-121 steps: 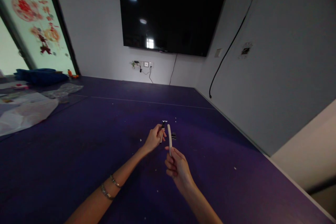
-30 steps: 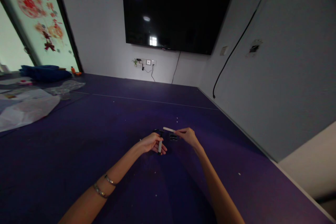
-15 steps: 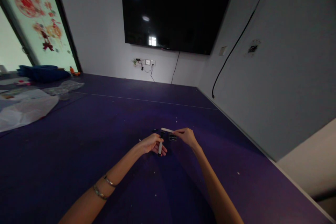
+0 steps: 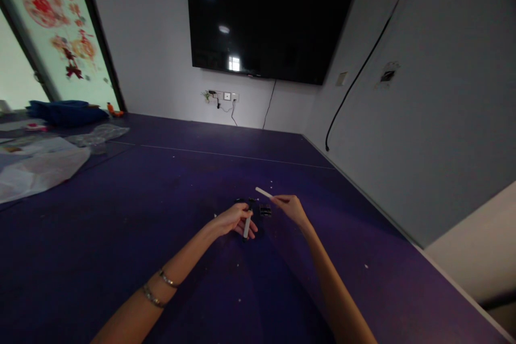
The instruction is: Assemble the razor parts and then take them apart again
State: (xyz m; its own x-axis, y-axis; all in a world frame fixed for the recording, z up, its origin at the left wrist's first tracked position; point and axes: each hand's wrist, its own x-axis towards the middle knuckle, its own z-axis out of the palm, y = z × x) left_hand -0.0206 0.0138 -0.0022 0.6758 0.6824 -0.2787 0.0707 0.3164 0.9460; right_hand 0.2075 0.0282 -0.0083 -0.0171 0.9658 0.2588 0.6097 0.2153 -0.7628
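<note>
My left hand (image 4: pixel 236 219) is closed on a slim grey stick with dark ends (image 4: pixel 247 226), which stands nearly upright between thumb and fingers. Between its fingertips, my right hand (image 4: pixel 291 207) pinches a thin white stick (image 4: pixel 263 192) that points up to the left, its tip apart from the other piece. A small dark part with light marks (image 4: pixel 265 210) lies on the purple surface (image 4: pixel 193 279) between the hands. Just beyond my left hand sit more small dark bits (image 4: pixel 241 200), too small to name.
White and clear plastic bags (image 4: pixel 44 172) lie at the left, with a dark blue cloth bundle (image 4: pixel 66 112) and a small orange object (image 4: pixel 115 111) behind them. A black cable (image 4: pixel 355 83) hangs along the right wall. A large television (image 4: pixel 270 16) is mounted ahead.
My right hand has moved slightly right, and its white stick has swung away from the top of the grey stick, now tilting more steeply. My left hand has stayed almost still.
</note>
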